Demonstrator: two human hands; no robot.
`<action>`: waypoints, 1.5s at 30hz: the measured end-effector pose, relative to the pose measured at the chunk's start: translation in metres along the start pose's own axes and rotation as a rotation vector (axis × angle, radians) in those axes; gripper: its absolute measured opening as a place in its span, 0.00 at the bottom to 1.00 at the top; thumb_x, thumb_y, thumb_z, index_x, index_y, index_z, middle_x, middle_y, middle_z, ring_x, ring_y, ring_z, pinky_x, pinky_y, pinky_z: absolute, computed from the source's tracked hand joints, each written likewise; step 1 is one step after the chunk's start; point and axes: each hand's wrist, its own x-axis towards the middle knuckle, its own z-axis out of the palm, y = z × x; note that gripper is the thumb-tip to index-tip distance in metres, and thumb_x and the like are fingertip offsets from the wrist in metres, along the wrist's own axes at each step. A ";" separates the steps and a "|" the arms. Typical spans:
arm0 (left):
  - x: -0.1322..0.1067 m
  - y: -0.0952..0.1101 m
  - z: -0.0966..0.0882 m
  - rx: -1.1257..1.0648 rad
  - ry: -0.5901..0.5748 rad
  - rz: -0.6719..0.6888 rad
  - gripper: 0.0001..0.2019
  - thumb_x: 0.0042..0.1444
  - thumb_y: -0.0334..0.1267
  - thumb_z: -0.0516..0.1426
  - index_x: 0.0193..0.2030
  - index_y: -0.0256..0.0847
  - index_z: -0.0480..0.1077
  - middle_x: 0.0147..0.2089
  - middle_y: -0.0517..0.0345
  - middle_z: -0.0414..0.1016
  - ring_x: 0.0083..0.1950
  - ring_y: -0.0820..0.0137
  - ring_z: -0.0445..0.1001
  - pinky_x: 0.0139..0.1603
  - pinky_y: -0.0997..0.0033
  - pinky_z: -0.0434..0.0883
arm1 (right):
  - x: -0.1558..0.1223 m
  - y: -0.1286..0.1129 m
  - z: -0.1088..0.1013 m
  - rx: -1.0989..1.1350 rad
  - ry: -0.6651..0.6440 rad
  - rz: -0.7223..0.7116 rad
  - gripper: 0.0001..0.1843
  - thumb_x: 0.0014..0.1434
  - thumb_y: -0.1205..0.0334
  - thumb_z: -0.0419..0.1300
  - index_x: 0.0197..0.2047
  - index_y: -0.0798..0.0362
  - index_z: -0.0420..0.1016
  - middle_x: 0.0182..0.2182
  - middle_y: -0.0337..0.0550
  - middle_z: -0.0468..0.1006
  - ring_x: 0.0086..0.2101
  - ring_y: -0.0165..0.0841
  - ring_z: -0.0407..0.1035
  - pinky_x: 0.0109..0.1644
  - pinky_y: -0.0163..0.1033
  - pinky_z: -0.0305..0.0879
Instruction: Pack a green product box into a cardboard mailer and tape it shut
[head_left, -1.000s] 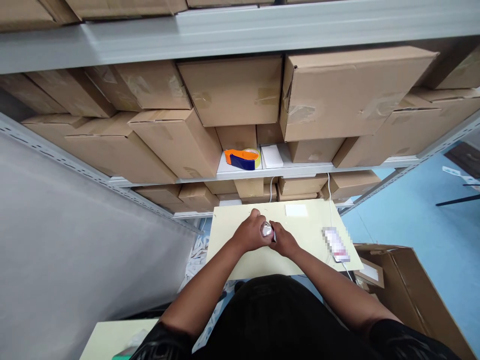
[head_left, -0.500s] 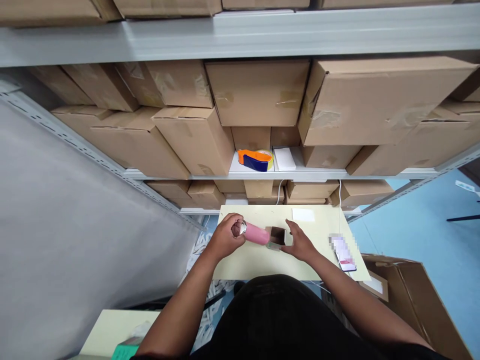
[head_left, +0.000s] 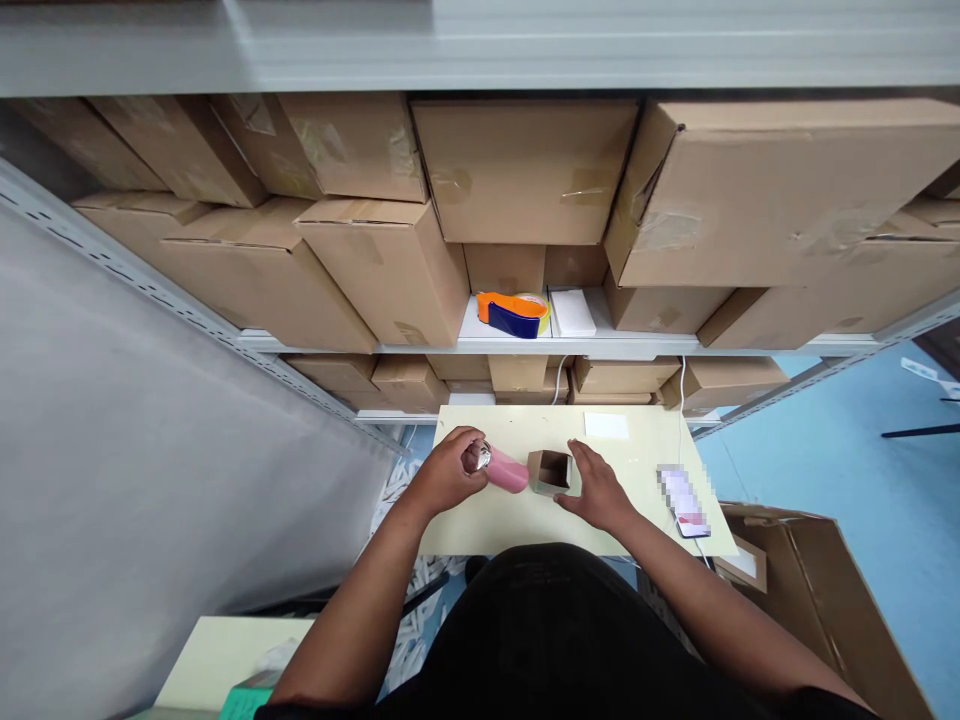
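Note:
My left hand (head_left: 454,468) is closed around the silver end of a pink bottle (head_left: 508,473). The bottle tilts down to the right, its pink end just left of a small open-topped cardboard box (head_left: 538,473). That box stands on the pale yellow table (head_left: 480,525), and its dark inside shows from above. At the box's right side is my right hand (head_left: 596,487), thumb and fingers spread apart. Whether its fingertips touch the box I cannot tell.
A white card (head_left: 606,426) lies at the table's back, and a phone (head_left: 684,503) on its right with a cable. Shelves behind hold several cardboard boxes (head_left: 525,170), a tape dispenser (head_left: 513,314) and a white stack (head_left: 572,313). A large open carton (head_left: 817,580) stands at right.
The pink bottle has drawn slightly left, away from the small box, and a gap now shows between them. My right hand has shifted a little left. The whole view has moved slightly.

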 end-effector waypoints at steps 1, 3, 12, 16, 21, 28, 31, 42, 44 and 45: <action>-0.001 0.000 0.000 0.008 -0.014 0.001 0.23 0.43 0.26 0.60 0.50 0.42 0.71 0.51 0.53 0.74 0.44 0.66 0.75 0.47 0.66 0.73 | 0.002 0.000 0.003 -0.016 -0.048 -0.004 0.56 0.53 0.52 0.71 0.77 0.48 0.47 0.73 0.57 0.55 0.70 0.53 0.53 0.70 0.61 0.56; -0.003 0.000 0.001 0.028 -0.047 -0.002 0.21 0.43 0.26 0.60 0.47 0.42 0.71 0.48 0.54 0.73 0.41 0.67 0.73 0.44 0.67 0.72 | 0.006 0.000 0.009 -0.041 -0.114 -0.011 0.57 0.51 0.53 0.72 0.77 0.47 0.48 0.74 0.57 0.55 0.70 0.53 0.53 0.69 0.61 0.57; -0.015 0.000 0.011 0.095 -0.107 -0.067 0.12 0.43 0.26 0.59 0.35 0.44 0.66 0.39 0.58 0.68 0.38 0.67 0.69 0.38 0.69 0.66 | 0.022 0.007 0.015 -0.067 -0.039 -0.060 0.41 0.55 0.61 0.67 0.70 0.50 0.61 0.63 0.55 0.70 0.60 0.49 0.66 0.63 0.55 0.66; -0.023 -0.006 0.011 0.098 -0.130 -0.106 0.15 0.44 0.28 0.60 0.41 0.43 0.69 0.41 0.58 0.70 0.38 0.67 0.70 0.39 0.69 0.67 | 0.043 0.005 0.014 -0.056 -0.042 -0.093 0.41 0.55 0.60 0.68 0.70 0.50 0.60 0.63 0.55 0.69 0.60 0.49 0.67 0.64 0.55 0.66; -0.031 0.000 -0.008 0.108 -0.105 -0.099 0.21 0.45 0.29 0.60 0.48 0.43 0.71 0.48 0.54 0.73 0.41 0.66 0.73 0.43 0.67 0.71 | 0.068 -0.009 0.024 -0.063 -0.148 -0.121 0.43 0.55 0.58 0.69 0.71 0.52 0.61 0.64 0.55 0.69 0.60 0.49 0.66 0.65 0.53 0.65; -0.035 0.028 -0.050 0.110 -0.007 -0.036 0.27 0.45 0.29 0.60 0.55 0.45 0.71 0.57 0.51 0.74 0.50 0.61 0.76 0.52 0.62 0.74 | 0.055 -0.026 -0.009 0.054 -0.096 -0.146 0.49 0.54 0.48 0.70 0.74 0.49 0.56 0.70 0.56 0.62 0.68 0.54 0.56 0.71 0.62 0.53; -0.037 0.040 -0.062 -0.015 0.081 -0.023 0.29 0.44 0.30 0.60 0.57 0.44 0.71 0.58 0.49 0.73 0.58 0.58 0.75 0.59 0.60 0.73 | 0.035 -0.040 -0.031 0.417 -0.019 -0.064 0.39 0.61 0.40 0.63 0.70 0.46 0.63 0.69 0.55 0.65 0.65 0.51 0.62 0.68 0.62 0.59; -0.014 0.093 0.035 -0.949 0.412 -0.167 0.38 0.56 0.53 0.66 0.70 0.50 0.59 0.71 0.42 0.62 0.68 0.55 0.68 0.63 0.56 0.71 | -0.005 -0.074 -0.068 1.483 -0.388 0.175 0.33 0.54 0.40 0.70 0.56 0.46 0.67 0.45 0.45 0.76 0.38 0.38 0.74 0.39 0.42 0.73; -0.009 0.106 0.061 -1.055 0.390 -0.260 0.38 0.56 0.54 0.66 0.70 0.48 0.60 0.67 0.42 0.68 0.63 0.55 0.72 0.59 0.56 0.73 | -0.007 -0.066 -0.067 1.337 -0.213 0.131 0.36 0.47 0.44 0.75 0.54 0.44 0.65 0.50 0.45 0.74 0.43 0.40 0.73 0.45 0.45 0.74; -0.007 0.113 0.071 -1.091 0.383 -0.293 0.38 0.55 0.53 0.67 0.69 0.46 0.61 0.63 0.42 0.71 0.60 0.56 0.74 0.58 0.57 0.73 | -0.009 -0.063 -0.066 1.264 -0.155 0.114 0.39 0.44 0.45 0.77 0.54 0.44 0.65 0.51 0.45 0.73 0.46 0.42 0.72 0.46 0.46 0.74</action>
